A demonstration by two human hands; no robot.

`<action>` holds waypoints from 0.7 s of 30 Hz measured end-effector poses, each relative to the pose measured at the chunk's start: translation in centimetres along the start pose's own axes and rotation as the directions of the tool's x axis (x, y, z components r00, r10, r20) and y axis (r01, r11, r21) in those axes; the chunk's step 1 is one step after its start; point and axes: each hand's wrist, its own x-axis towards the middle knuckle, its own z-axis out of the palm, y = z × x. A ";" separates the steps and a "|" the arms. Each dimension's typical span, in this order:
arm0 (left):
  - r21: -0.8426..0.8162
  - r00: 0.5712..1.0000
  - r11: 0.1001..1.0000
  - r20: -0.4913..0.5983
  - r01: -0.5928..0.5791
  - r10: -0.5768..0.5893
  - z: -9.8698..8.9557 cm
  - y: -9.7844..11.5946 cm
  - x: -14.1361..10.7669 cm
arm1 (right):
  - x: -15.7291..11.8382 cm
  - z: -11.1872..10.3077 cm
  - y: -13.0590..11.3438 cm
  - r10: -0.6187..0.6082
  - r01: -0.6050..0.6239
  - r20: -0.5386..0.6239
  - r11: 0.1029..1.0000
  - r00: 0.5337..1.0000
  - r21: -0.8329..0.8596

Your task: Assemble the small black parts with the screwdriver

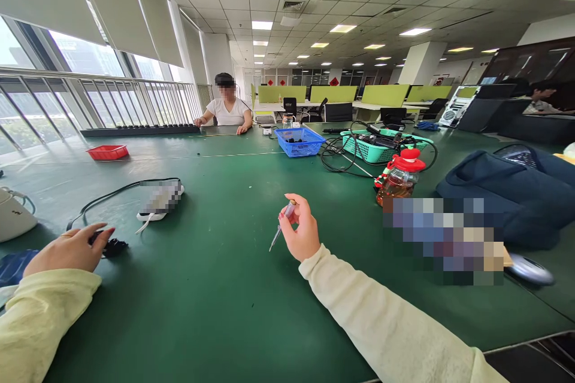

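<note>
In my view, the screwdriver (282, 226) is near the middle, a little below the centre, at 6 o'clock. My right grip (302, 233) is narrow and holds it by the handle, between the thumb and the fingers. The long axis is slanted: the handle end with the gold-coloured cap is up, toward 1 o'clock, and the thin metal shaft goes down, with the tip toward 7 o'clock. I cannot tell if the tip touches the green worktop (202, 311).

My left grip (67, 253) is at 9 o'clock from the screwdriver, slightly lower, and its fingers are over a small black item (115, 248). I cannot tell if these fingers are closed on it.

Taking the directions from the screwdriver, the white device (164, 200) with a black cord lies at 9 o'clock, and the red tray (108, 152) at 10 o'clock. A person (226, 111) is at the far edge, at 11 o'clock. The blue basket (300, 147) is near 12 o'clock, the green basket (371, 152) with black cables at 2 o'clock. The red-lidded jar (399, 182) and the dark blue bag (498, 197) are toward 3 o'clock.
</note>
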 end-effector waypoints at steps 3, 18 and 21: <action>-0.085 0.989 0.990 -0.094 0.110 -0.118 -0.8 0.6 -0.7 | 0.0 0.0 0.0 0.000 0.000 0.004 1.000 1.000 0.001; -0.055 0.984 0.996 0.161 -0.071 0.079 1.5 -2.6 1.1 | -0.1 0.1 0.2 -0.002 0.002 0.004 1.000 1.000 0.013; -0.052 0.978 0.988 0.146 -0.144 0.150 1.6 -2.8 1.5 | 0.0 0.1 0.2 -0.008 0.008 0.002 1.000 1.000 0.014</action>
